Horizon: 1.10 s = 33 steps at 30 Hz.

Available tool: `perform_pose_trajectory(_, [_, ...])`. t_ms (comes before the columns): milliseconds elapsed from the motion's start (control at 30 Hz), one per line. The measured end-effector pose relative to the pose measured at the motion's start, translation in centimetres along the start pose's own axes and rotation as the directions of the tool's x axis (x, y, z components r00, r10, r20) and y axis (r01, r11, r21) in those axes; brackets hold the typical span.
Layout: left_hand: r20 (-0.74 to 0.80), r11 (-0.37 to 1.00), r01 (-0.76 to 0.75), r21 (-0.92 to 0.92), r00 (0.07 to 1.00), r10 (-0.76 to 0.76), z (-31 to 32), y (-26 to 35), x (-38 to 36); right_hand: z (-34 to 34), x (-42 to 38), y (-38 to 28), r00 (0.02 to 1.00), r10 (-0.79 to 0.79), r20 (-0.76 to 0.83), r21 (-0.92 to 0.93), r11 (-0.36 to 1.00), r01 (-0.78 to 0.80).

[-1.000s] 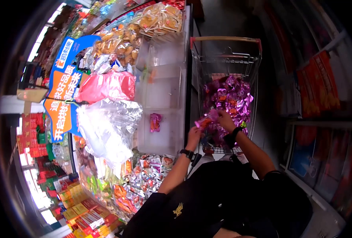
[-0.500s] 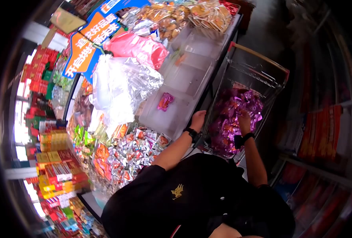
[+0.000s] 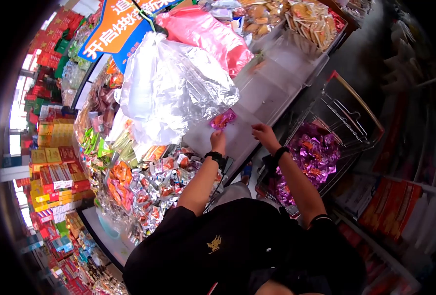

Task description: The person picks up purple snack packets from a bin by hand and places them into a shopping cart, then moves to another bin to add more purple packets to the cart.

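Note:
My left hand (image 3: 218, 141) is at the near edge of a purple-wrapped packet (image 3: 222, 119) in a pale display tray (image 3: 247, 142); its fingers are pressed together at the packet. To its right, my right hand (image 3: 263, 134) hovers over the tray's edge with curled fingers, and whether it holds anything is too small to tell. Many purple-wrapped packets (image 3: 313, 155) fill the near part of a wire shopping cart (image 3: 360, 105) to the right of my right arm.
Clear and pink plastic bags (image 3: 173, 88) (image 3: 208, 34) hang over the display. Silver-wrapped snacks (image 3: 166, 182) lie to the left of my left forearm. Bagged baked goods (image 3: 311, 22) are at the back. Shelves with red packages (image 3: 390, 201) stand at the right.
My left hand has moved from the cart's side to the purple packet in the tray. My right hand has left the packets in the cart and moved left over the tray. The view has shifted.

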<state>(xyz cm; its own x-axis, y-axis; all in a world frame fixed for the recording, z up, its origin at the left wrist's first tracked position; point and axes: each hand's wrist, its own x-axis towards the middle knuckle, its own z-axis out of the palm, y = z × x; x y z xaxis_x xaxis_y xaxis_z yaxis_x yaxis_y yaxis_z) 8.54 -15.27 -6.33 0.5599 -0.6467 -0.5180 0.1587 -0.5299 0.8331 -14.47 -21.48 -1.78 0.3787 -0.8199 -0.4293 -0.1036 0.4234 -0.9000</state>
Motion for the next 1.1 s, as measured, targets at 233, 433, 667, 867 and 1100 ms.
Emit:
perform_pose_trajectory(233, [-0.065,0.996,0.092,-0.017,0.994,-0.092,-2.2,-2.5,8.2,5.8,6.2,-2.7,0.975,0.175,0.137,0.143,0.970,-0.194])
perform_pose_trajectory(433, [-0.047,0.993,0.112,0.037,0.993,-0.110,-2.7,-3.7,10.0,7.6,17.0,11.2,0.993,0.009,0.114,-0.189,0.982,0.013])
perform_pose_trajectory(667, [0.051,0.976,0.120,0.182,0.990,-0.131,-3.7,-5.8,11.5,8.8,17.7,13.9,0.978,-0.123,0.167,-0.592,0.781,0.199])
perform_pose_trajectory(867, [0.456,0.445,-0.357,0.821,0.879,-0.138,-4.9,-5.5,9.8,8.9,17.0,15.9,0.946,-0.257,0.195,-0.023,0.964,0.267])
perform_pose_trajectory(1100, [0.263,0.946,0.249,-0.210,0.946,-0.190,-3.3,-0.9,1.9,6.5,7.9,0.7,0.974,0.203,0.097,0.130,0.968,-0.215])
